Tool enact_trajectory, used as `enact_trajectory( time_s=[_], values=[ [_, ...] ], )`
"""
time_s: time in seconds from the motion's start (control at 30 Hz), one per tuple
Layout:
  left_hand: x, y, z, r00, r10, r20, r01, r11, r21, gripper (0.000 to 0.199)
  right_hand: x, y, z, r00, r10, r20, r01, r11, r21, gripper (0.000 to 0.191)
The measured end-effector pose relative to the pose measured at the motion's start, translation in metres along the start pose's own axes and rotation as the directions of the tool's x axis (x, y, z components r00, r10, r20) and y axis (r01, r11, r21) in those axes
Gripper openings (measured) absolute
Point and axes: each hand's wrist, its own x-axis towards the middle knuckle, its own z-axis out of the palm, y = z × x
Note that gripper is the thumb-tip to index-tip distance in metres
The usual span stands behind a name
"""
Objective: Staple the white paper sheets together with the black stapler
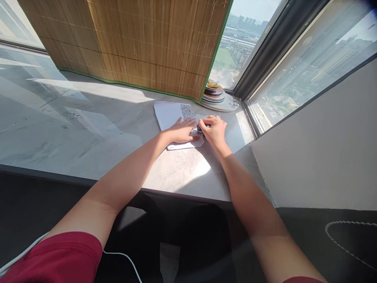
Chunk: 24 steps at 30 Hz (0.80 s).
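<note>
A folded white paper sheet with a dense black pattern printed along its right part lies on the stone sill. My left hand rests flat on it, fingers stretched toward the right edge. Close beside those fingertips, my right hand is closed around a small black object, held low over the printed part. Its exact kind is mostly hidden by my fingers. The paper's lower edge shows below my left hand.
A stack of plates stands in the corner behind the paper. A bamboo blind with green edging hangs down to the grey marble sill. Windows and a white wall border the right side. A white cable runs below.
</note>
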Motion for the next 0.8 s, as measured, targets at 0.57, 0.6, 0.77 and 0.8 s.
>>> enact_trajectory(
  time_s=[0.57, 0.6, 0.77, 0.8],
  values=[
    [-0.0008, 0.0015, 0.0011, 0.999, 0.026, -0.032, -0.026, 1.000, -0.011, 0.088, -0.0025, -0.0075, -0.0006, 1.000, -0.011, 0.020, 0.013, 0.994, -0.106, 0.046],
    [-0.0013, 0.0026, 0.0004, 0.999, 0.023, -0.029, -0.023, 1.000, -0.006, 0.088, -0.0026, -0.0081, -0.0009, 1.000, -0.007, 0.027, 0.010, 0.993, -0.121, 0.046],
    [-0.0027, 0.0056, -0.0015, 1.000, -0.004, -0.008, 0.004, 1.000, 0.005, 0.089, -0.0035, -0.0092, 0.0001, 0.999, -0.025, 0.029, 0.030, 0.985, -0.168, 0.046],
    [-0.0025, 0.0055, -0.0015, 1.000, -0.005, -0.005, 0.005, 1.000, 0.004, 0.089, -0.0037, -0.0091, 0.0009, 0.999, -0.037, 0.025, 0.040, 0.983, -0.180, 0.046]
  ],
)
